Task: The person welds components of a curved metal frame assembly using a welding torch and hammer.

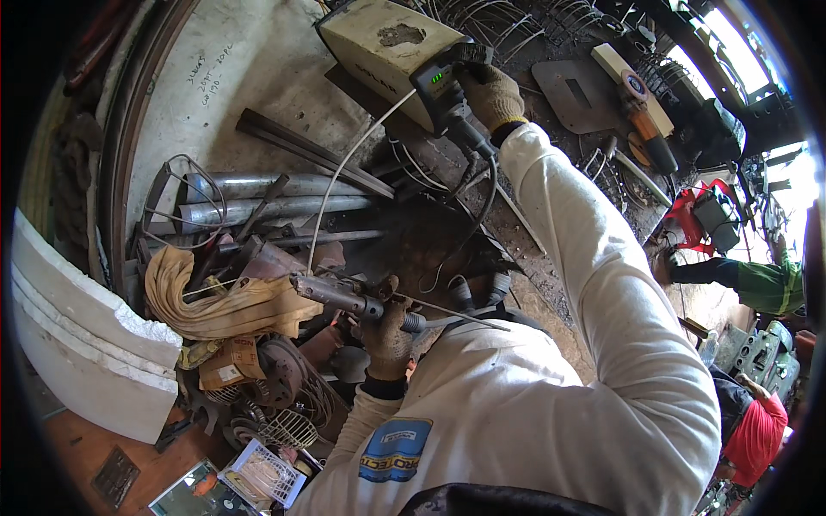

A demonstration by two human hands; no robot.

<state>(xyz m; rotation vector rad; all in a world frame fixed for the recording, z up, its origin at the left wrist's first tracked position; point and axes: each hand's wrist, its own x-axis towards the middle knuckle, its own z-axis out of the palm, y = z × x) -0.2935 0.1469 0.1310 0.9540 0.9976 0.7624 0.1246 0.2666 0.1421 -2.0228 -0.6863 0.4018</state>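
Observation:
My left hand (pixel 385 340), in a knitted work glove, is closed round a dark metal electrode holder (pixel 331 295). From the holder's tip a long pale welding rod (pixel 348 163) rises toward the machine, and a second thin rod (pixel 456 312) crosses by the hand. My right hand (pixel 490 93), also gloved, reaches up to the front panel of a cream welding machine (pixel 387 43). Its fingers are closed at what looks like a dark knob (pixel 473 53), partly hidden by the glove. A green display (pixel 437 77) glows beside them. A black cable (pixel 490 189) hangs from the panel.
Steel pipes (pixel 284 185) and a bundle of tan cloth (pixel 206 297) lie to the left, with a white foam slab (pixel 95 335) beyond. An angle grinder (pixel 645 129) rests on the upper right. A person in a red shirt (pixel 755 439) is at lower right.

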